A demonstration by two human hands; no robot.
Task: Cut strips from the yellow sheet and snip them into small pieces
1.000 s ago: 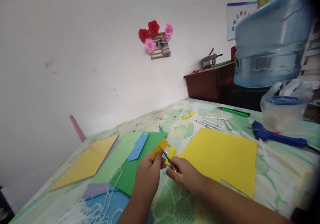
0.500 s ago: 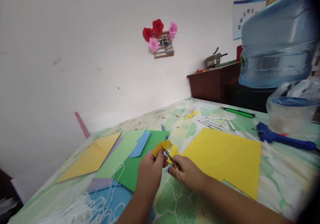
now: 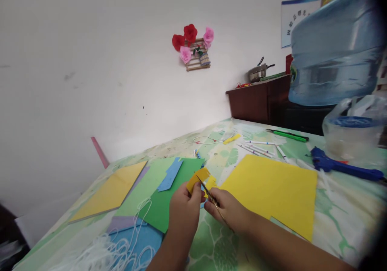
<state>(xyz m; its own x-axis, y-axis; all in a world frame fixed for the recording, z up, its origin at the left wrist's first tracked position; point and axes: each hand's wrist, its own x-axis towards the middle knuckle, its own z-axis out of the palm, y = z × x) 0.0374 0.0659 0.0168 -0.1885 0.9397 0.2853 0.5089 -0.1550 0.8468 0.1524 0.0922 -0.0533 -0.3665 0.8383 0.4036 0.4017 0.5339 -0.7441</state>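
scissors (image 3: 206, 189) with gold-coloured handles are in the grip of the right hand (image 3: 228, 207), at the left edge of the large yellow sheet (image 3: 269, 190). the fingers curl round the handles, and the blade tips overlap a small yellow piece (image 3: 193, 181); whether they bite into it is too small to make out. the left hand (image 3: 184, 204) is closed, pinching that piece between thumb and fingers, a little farther left of the large yellow sheet and raised over the patterned tablecloth (image 3: 208, 247).

left of the large yellow sheet, past the hands, lie a dark green sheet (image 3: 160, 208) and a light green sheet (image 3: 136, 200), with 1 jagged blue offcut (image 3: 171, 175) across both. farther left of it is a yellow-orange board (image 3: 111, 192); nearer the person, white string (image 3: 121, 247) lies tangled over a blue sheet (image 3: 152, 238). beyond its far edge are thin white sticks (image 3: 256, 149) and a green utility knife (image 3: 290, 136). right of it is a blue glue gun (image 3: 344, 167).
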